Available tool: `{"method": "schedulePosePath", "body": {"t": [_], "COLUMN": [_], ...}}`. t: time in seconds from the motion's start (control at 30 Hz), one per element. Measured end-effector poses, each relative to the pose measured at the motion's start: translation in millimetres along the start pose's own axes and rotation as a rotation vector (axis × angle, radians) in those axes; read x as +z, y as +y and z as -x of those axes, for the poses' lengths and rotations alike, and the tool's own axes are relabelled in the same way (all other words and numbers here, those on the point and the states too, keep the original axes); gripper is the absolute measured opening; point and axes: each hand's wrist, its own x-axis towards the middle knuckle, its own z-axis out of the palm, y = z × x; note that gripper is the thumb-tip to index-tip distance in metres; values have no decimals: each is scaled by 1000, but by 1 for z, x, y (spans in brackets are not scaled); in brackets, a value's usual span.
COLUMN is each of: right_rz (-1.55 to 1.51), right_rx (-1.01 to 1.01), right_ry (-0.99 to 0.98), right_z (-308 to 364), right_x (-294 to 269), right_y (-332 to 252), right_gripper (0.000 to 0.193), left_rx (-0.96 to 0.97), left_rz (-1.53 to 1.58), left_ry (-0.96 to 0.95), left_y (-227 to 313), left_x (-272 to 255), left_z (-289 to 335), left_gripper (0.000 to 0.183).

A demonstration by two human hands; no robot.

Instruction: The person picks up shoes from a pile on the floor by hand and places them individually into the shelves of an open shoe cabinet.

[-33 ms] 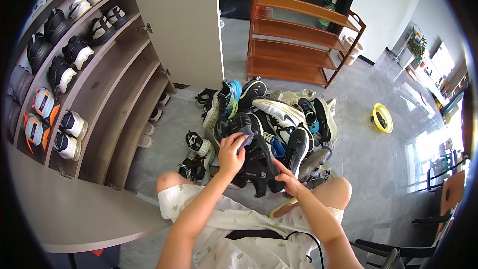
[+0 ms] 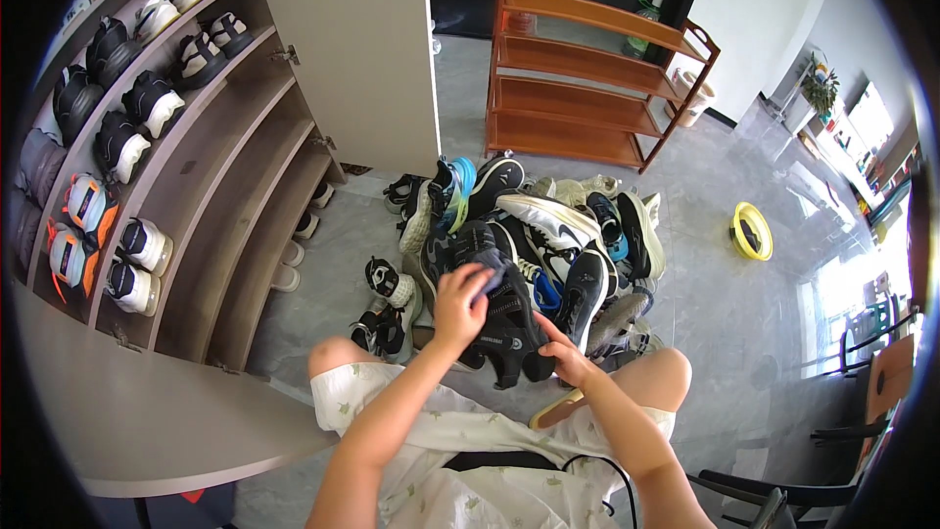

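Note:
Between my knees, my right hand (image 2: 566, 355) grips a black sneaker (image 2: 511, 333) by its side near the heel. My left hand (image 2: 462, 306) has its fingers closed on a dark grey cloth (image 2: 494, 269), which it presses against the toe end of that sneaker. The sneaker is tilted over a pile of shoes on the floor. Close beyond the cloth lies another black shoe (image 2: 474, 237). A white sneaker (image 2: 553, 217) and a black shoe with a pale sole (image 2: 585, 296) are in the pile to the right.
On the left, an open shoe cabinet (image 2: 235, 171) holds several pairs, its door (image 2: 357, 49) swung out. A brown shoe rack (image 2: 587, 103) stands beyond the pile. Right of it, a yellow basin (image 2: 738, 235) sits on the grey floor with something dark inside. Chairs stand at the lower right.
My left hand and the cloth have shifted slightly along the black sneaker. My right hand keeps its grip in nearly the same place.

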Motion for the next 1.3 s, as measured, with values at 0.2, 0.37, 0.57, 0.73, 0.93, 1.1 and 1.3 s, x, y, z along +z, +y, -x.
{"method": "schedulePosePath", "body": {"t": [0.2, 0.37, 0.57, 0.73, 0.93, 1.1, 1.3], "right_rz": [-108, 252, 446, 508, 426, 499, 450], "right_rx": [148, -25, -92, -27, -63, -99, -103], "right_ry": [196, 188, 155, 194, 195, 150, 164], "right_z": [-7, -7, -9, -13, -3, -1, 1], "right_x": [14, 17, 19, -8, 19, 10, 13], "right_y": [-6, -9, 0, 16, -11, -3, -10], "right_gripper": [72, 79, 77, 76, 76, 78, 79], "left_rx": [142, 132, 94, 332, 155, 126, 138], "left_rz": [113, -95, -58, 97, -130, 61, 21], "left_ry": [-299, -19, -75, -333, -48, -75, -27], "left_y": [18, 5, 3, 23, 11, 9, 17], "left_x": [10, -1, 4, 14, 4, 5, -4], "left_z": [20, -1, 5, 15, -5, -2, -6], "left_gripper": [41, 40, 36, 38, 47, 36, 35]}}
